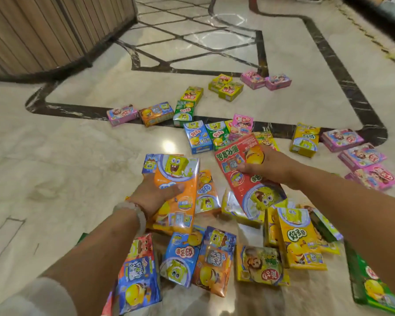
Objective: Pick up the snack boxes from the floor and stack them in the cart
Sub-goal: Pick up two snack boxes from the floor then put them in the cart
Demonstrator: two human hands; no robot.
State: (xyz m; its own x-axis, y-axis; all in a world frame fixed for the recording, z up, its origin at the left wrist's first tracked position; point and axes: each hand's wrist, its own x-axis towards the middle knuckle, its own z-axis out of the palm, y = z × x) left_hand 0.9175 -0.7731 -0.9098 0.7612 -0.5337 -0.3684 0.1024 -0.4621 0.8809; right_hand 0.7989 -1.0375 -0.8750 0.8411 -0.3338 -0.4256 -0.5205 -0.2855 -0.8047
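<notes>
Many colourful snack boxes lie scattered on the marble floor (82, 144). My left hand (156, 193) grips a large orange box (178, 190) by its left edge, thumb across its face. My right hand (263, 166) holds a large red box (242, 179), tilted and lifted above the pile. Several blue, orange and yellow boxes (214, 258) lie right below my arms. Small pink boxes (360, 156) sit at the right, and green and yellow ones (226, 86) farther back. No cart is in view.
A ribbed wooden counter (43, 30) curves along the upper left. Dark inlay bands (342, 71) cross the glossy floor. A green box (372, 286) lies at the lower right edge. A red post base (253, 3) stands at the top.
</notes>
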